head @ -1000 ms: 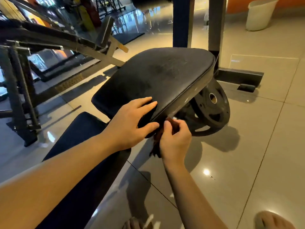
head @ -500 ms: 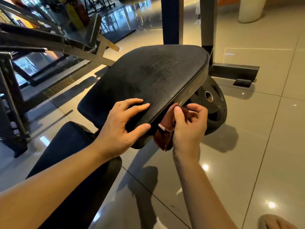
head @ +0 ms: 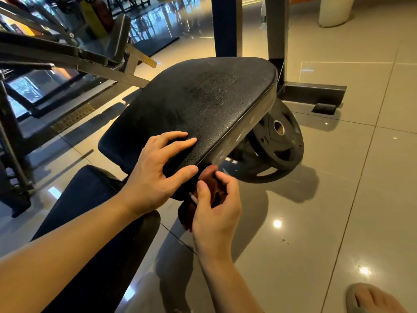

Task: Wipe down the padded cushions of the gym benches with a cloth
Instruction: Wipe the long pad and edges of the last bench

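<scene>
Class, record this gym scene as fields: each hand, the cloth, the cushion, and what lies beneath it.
left hand: rests on the seat cushion's near corner, fingers spread
right hand: pinches the cloth at the cushion's side edge
cloth: reddish-brown, bunched, partly hanging
seat cushion: black, tilted, cracked surface
beneath: black weight plates on the tiled floor

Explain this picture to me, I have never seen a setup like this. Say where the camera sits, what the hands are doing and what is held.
No machine: a person's two bare hands, filmed from a camera worn on the head, looking down. The left hand rests, fingers spread, on the near corner of a black padded cushion. The right hand grips a reddish-brown cloth under that cushion's edge. A weight plate sits behind on the tiled floor.
</scene>
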Action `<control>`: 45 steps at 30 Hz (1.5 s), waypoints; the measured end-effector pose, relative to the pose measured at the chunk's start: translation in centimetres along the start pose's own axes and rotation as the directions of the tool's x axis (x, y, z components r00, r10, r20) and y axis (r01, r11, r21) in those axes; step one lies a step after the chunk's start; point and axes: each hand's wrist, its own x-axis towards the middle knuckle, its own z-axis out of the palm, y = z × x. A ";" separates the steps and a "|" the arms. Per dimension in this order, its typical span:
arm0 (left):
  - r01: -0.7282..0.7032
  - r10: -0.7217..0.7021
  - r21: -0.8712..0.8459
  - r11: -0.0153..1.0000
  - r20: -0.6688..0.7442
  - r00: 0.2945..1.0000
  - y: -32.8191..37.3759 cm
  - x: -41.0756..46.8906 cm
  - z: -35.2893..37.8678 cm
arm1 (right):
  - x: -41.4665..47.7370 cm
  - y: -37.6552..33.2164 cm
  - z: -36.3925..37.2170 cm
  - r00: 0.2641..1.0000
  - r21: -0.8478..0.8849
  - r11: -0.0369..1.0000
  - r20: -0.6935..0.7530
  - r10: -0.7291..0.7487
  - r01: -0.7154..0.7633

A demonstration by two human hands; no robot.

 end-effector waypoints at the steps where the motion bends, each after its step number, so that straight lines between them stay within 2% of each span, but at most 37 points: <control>1: -0.002 0.003 0.004 1.000 -0.006 1.000 0.0 0.0 0.0 | 0.6 -0.4 0.0 0.999 -0.011 0.999 -0.017 -0.046 0.046; 3: -0.008 0.008 0.011 1.000 -0.010 1.000 0.1 0.1 0.0 | 4.2 -0.9 -0.1 0.990 -0.022 0.996 -0.111 -0.088 0.086; 6: -0.001 0.001 0.015 1.000 -0.003 1.000 0.1 0.2 0.1 | 9.1 -1.2 -0.4 0.977 0.024 0.998 -0.208 -0.044 0.050; 9: -0.001 0.001 0.005 1.000 -0.004 1.000 0.0 0.0 0.1 | 4.0 -0.2 0.2 0.994 0.024 1.000 -0.111 0.015 -0.013; 12: 0.000 0.000 0.012 1.000 -0.007 1.000 0.0 0.1 0.1 | 0.4 -0.7 0.4 0.998 0.014 0.999 -0.035 -0.049 0.049; 16: 0.006 -0.006 -0.013 1.000 0.006 1.000 0.0 0.2 0.1 | 10.5 -1.7 -0.2 0.977 0.020 0.997 -0.199 -0.071 0.077; 18: 0.011 -0.011 -0.016 1.000 0.013 1.000 0.1 0.1 0.2 | 11.5 -1.3 -0.4 0.970 -0.008 0.994 -0.217 -0.111 0.112; 21: 0.014 -0.014 -0.001 1.000 -0.007 1.000 0.1 0.1 0.1 | 3.8 0.2 0.4 0.993 -0.028 0.997 -0.095 -0.076 0.073; 24: 0.008 -0.008 0.016 1.000 -0.005 1.000 0.2 0.2 0.1 | 1.3 0.0 0.6 0.988 -0.067 0.986 -0.019 -0.152 0.150; 28: 0.014 -0.014 -0.007 1.000 -0.002 1.000 0.2 0.2 0.1 | 11.2 -1.9 -0.3 0.965 -0.077 0.983 -0.191 -0.178 0.166; 30: 0.020 -0.020 -0.006 1.000 0.008 1.000 0.3 0.0 0.2 | 11.5 -1.8 -0.6 0.964 -0.058 0.981 -0.182 -0.192 0.185; 32: 0.000 0.000 -0.013 1.000 -0.009 1.000 0.5 0.1 0.0 | 8.3 -1.3 -0.4 0.984 -0.010 0.989 -0.107 -0.145 0.144; 34: 0.008 -0.008 0.000 1.000 -0.015 1.000 0.7 0.7 0.0 | 5.4 -1.1 -0.3 0.984 -0.075 0.984 -0.072 -0.164 0.159; 36: 0.023 -0.022 0.030 0.999 -0.027 0.999 1.0 1.5 -0.1 | 6.5 -1.3 -0.2 0.970 -0.139 0.968 -0.094 -0.223 0.209; 40: -0.010 0.011 0.105 0.994 -0.014 1.000 2.2 3.5 0.5 | 14.8 -2.5 -1.0 0.950 -0.166 0.972 -0.236 -0.204 0.168; 42: -0.003 0.003 0.108 0.994 -0.001 1.000 2.9 4.5 0.8 | 13.1 -1.9 -1.0 0.959 -0.143 0.976 -0.209 -0.190 0.162; 45: 0.014 -0.014 0.070 0.997 -0.010 1.000 3.4 5.6 1.3 | 5.0 -1.2 -0.9 0.977 -0.070 0.975 -0.012 -0.214 0.213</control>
